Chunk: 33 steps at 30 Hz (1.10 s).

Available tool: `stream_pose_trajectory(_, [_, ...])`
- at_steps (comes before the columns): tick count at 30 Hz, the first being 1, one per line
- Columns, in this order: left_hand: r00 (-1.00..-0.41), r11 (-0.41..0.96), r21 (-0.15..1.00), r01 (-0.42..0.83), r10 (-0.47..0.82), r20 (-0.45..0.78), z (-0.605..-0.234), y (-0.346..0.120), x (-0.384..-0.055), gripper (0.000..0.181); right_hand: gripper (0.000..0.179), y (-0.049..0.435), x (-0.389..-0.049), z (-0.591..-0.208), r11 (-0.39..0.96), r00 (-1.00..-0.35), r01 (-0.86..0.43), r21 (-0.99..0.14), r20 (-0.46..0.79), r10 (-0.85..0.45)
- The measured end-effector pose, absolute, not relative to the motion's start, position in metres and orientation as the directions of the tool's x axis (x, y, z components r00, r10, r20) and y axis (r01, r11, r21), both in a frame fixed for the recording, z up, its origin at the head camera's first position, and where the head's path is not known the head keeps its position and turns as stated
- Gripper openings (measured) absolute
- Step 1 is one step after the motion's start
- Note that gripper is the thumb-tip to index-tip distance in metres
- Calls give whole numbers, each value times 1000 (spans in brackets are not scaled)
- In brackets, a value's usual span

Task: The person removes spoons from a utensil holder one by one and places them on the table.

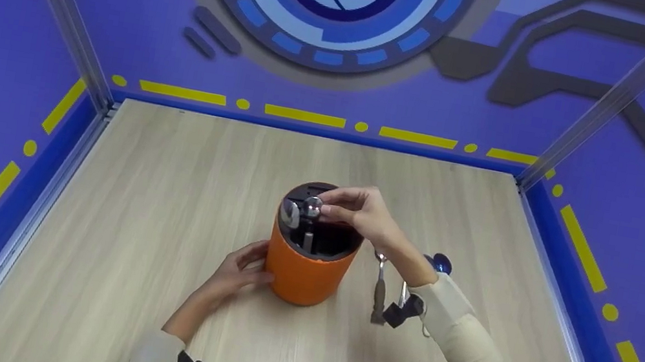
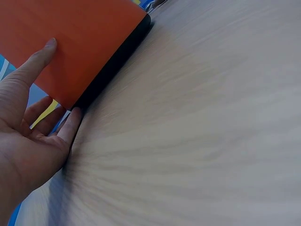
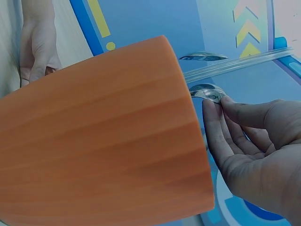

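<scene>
An orange utensil holder [image 1: 303,279] with a dark, divided opening stands upright on the table. The thumb and fingertips of my right hand [image 1: 366,214] pinch the shiny bowl of a spoon [image 3: 209,93] just above the rim; its handle points down into the holder. Beside it, a second spoon [image 1: 291,214] stands in the holder with its bowl up. My left hand [image 1: 242,269] rests against the holder's lower left side, thumb [image 2: 44,54] on the near face and the other fingers relaxed near the base.
Right of the holder lies a spoon with a brownish handle [image 1: 380,295]. Near it, a dark blue utensil head [image 1: 442,263] and other pieces are partly hidden under my right forearm. Blue patterned walls [image 1: 311,94] enclose the wooden table [image 1: 181,164].
</scene>
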<state>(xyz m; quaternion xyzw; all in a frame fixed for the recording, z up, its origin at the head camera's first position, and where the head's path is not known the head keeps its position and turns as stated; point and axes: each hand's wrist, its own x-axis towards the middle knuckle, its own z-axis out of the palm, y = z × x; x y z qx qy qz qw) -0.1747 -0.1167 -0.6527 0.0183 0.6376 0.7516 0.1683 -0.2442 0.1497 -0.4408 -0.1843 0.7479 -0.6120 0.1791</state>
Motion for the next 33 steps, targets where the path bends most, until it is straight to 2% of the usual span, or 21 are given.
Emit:
stream_pose_trajectory(9, [-941, -145, 966, -213, 297, -163, -652, -117, -176, 75, 24, 152, -243, -423, 101, -887, -55, -993, 2, -462])
stream_pose_trajectory(17, [-942, -94, 970, -223, 278, -189, -652, -116, -175, 77, 22, 158, -240, -409, 69, -901, -82, -994, 45, -431])
stream_pose_trajectory(26, [-942, -90, 969, -228, 271, -196, -653, -116, -173, 76, 17, 163, -237, -392, -51, -911, -126, -991, 136, -390])
stream_pose_trajectory(33, [-943, -95, 969, -229, 269, -196, -652, -117, -174, 75, 20, 166, -231, -376, -124, -909, -162, -979, 197, -368])
